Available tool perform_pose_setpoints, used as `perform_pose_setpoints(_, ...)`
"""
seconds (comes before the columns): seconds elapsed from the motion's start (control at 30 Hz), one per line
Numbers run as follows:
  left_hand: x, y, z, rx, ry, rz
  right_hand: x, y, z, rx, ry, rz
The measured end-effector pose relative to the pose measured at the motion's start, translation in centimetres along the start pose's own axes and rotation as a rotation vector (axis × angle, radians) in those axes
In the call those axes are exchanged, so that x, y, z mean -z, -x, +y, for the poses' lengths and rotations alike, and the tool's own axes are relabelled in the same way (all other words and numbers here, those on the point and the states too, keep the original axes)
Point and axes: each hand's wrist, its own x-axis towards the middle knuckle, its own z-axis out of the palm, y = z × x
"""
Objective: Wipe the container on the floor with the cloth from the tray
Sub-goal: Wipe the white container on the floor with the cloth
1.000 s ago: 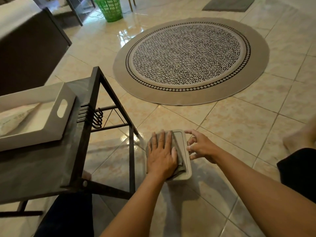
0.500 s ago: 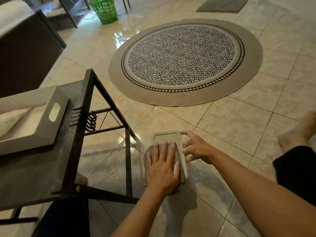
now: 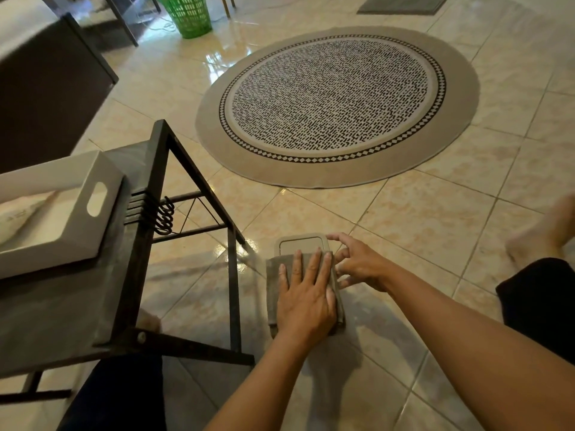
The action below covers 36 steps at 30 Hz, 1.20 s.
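Pressing my flat, open left hand (image 3: 306, 293) on the soft cloth (image 3: 273, 293) while my right hand (image 3: 361, 265), fingers loosely spread, is steadying the light, slide-prone container (image 3: 300, 242) by its edge.

Tiled floor (image 3: 420, 219) — carrying container (image 3: 300, 244), round rug (image 3: 337, 107), green basket (image 3: 186, 15)

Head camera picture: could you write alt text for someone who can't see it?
A person's left hand presses a grey cloth flat on a small container on the tiled floor, while the right hand steadies its side. A white tray sits on a dark table at left; a round rug lies beyond.
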Motion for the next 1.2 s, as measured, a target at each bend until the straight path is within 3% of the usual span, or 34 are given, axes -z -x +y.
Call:
perform_pose_setpoints(0.2, 0.4, -1.6, -1.7, 0.111, 0.045, -0.011, -0.2, 0.1, 0.0, 0.007, -0.001, 0.022)
perform_pose_setpoints(0.4, 1.1, 0.0, -3.0, 0.016, 0.165, 0.127, 0.1, 0.0, 0.2, 0.019, -0.02, 0.003)
perform_pose_setpoints(0.67, -0.1, 0.2, -1.1, -0.025, 0.008, 0.051, 0.0, 0.3, -0.1, -0.008, -0.054, -0.025)
perform_pose_setpoints(0.83, 0.2, 0.2, -1.9, 0.098, 0.055, 0.066, 0.0, 0.3, 0.1, -0.001, -0.04, -0.01)
perform_pose_setpoints(1.03, -0.1, -0.4, 0.0, 0.017, 0.047, 0.027, 0.1, 0.4, -0.2, -0.003, -0.039, -0.041)
perform_pose_setpoints(1.2, 0.3, -1.7, -1.8, 0.133, 0.077, 0.025, 0.0, 0.4, -0.1, 0.017, -0.044, -0.014)
